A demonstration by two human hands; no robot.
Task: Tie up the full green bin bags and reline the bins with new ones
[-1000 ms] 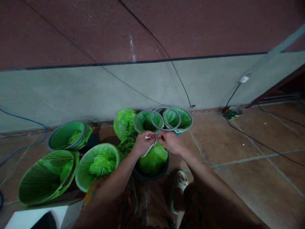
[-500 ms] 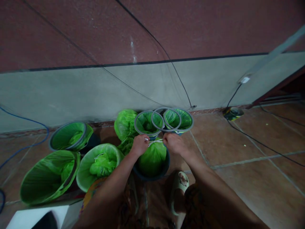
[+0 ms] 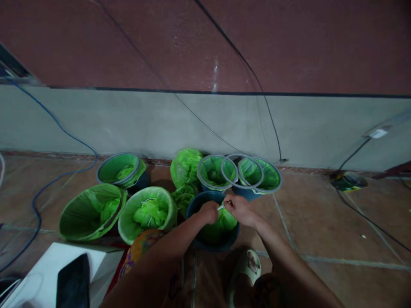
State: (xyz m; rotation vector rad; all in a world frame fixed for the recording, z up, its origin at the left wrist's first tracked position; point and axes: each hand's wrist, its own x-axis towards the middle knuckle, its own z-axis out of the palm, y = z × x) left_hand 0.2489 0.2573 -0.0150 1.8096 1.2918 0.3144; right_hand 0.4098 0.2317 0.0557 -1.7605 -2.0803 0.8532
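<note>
My left hand (image 3: 209,212) and my right hand (image 3: 239,208) are closed close together over a dark blue bin (image 3: 196,206). Both pinch the white drawstring (image 3: 221,207) of a green garbage bag (image 3: 224,223). The bag's neck is gathered just under my fingers, and its body sits inside the bin. Behind it, against the wall, stand bins with green liners (image 3: 213,169) and grey rims. A loose grey ring (image 3: 225,172) lies across two of them. A filled green bag (image 3: 186,164) rests beside them.
To the left stand several lined bins (image 3: 80,214), some with bunched green bags inside. A black phone (image 3: 73,280) lies on a white box (image 3: 48,261) at lower left. A blue cable (image 3: 35,205) trails over the floor; a can (image 3: 349,182) sits by the wall at right.
My hands have come closer together and lower, and the drawstring between them is shorter. The bag sits lower in the bin. The view has shifted left.
</note>
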